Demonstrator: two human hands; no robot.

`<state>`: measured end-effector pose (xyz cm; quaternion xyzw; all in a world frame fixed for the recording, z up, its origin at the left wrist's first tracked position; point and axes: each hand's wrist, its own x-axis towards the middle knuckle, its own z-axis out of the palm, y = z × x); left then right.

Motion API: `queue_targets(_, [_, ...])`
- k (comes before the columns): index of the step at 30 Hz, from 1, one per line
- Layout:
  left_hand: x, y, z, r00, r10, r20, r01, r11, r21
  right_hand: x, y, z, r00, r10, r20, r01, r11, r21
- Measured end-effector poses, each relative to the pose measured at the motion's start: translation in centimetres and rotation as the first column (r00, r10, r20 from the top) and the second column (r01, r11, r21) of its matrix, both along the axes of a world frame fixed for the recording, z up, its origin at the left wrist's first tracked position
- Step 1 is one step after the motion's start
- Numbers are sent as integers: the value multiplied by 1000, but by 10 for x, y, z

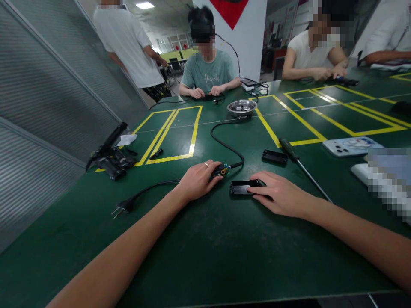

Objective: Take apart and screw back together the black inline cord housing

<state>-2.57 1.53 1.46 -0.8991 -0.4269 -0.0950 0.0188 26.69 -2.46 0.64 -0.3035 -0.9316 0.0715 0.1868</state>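
My left hand [201, 179] is closed around a small circuit board [223, 170] with a ring-shaped coil and coloured wires. A black cable [229, 133] runs from the board toward the back, and a cord with a two-pin plug [123, 206] comes out on the left. In my right hand [279, 192] is an open black plastic housing half [240, 188], gripped at its right end and resting on the table, hollow side up. Beyond it lies a second black housing half [274, 156]. A long screwdriver [303, 164] with a dark handle is to the right.
A steel bowl [242, 108] stands at the back. Black bagged parts [114, 160] lie at left, near a small black piece [156, 154]. A phone [351, 146] is at right. Yellow tape [192, 145] marks the green table [205, 252]. Several people are beyond it.
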Motion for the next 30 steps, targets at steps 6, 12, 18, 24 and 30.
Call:
queue_targets(6, [5, -8, 5, 998, -19, 53, 20, 1000, -3, -1, 4, 3, 976, -87, -198, 99, 994, 47])
queue_targets(12, [34, -40, 11, 962, -130, 240, 157, 983, -95, 4, 9, 0, 965, -59, -256, 96, 986, 135])
queue_targets(18, [43, -43, 4, 954, -181, 241, 217, 967, -131, 7, 9, -4, 986, -9, -165, 32, 990, 137])
queue_targets(24, [38, -38, -1, 971, -167, 174, 188, 975, -115, 8, 12, -4, 990, -60, -126, 75, 990, 116])
queue_targets(30, [36, -36, 0, 970, -213, 115, 226, 968, -111, 8, 12, -6, 997, -54, -63, 58, 997, 58])
